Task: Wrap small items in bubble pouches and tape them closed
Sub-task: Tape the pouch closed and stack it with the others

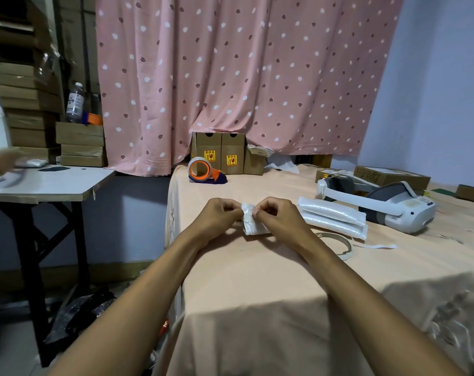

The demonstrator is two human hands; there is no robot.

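nearest, below both wrists: bench (257,283) under a peach cloth. above it, left hand (219,213) and right hand (274,216) set knuckle to knuckle, fingers of each curled and pinching the top edge of one small white bubble pouch (250,225). lower end of the pouch resting on the cloth between the two hands. contents hidden. pale strip across the pouch top, possibly tape, not certain.

judged step: closing the pouch mouth, with the flap being folded or pressed down. judged next: pin the flap flat with one hand and free the other for tape. calls for a reach well beyond the left hand to the orange tape dispenser (206,171), with care that the fold does not spring open.

just right of the right hand: stack of unused bubble pouches (333,217). right of the right wrist: spent tape ring (343,246) and loose white strip (377,245). further right: white headset (387,208), no brand readable.

beyond the hands: brown cartons (219,154) with yellow labels, red pictogram and characters too small to read. far right: flat carton (390,176) with handwritten digits, not readable with confidence. far left: clear bottle (75,103), label blurred.
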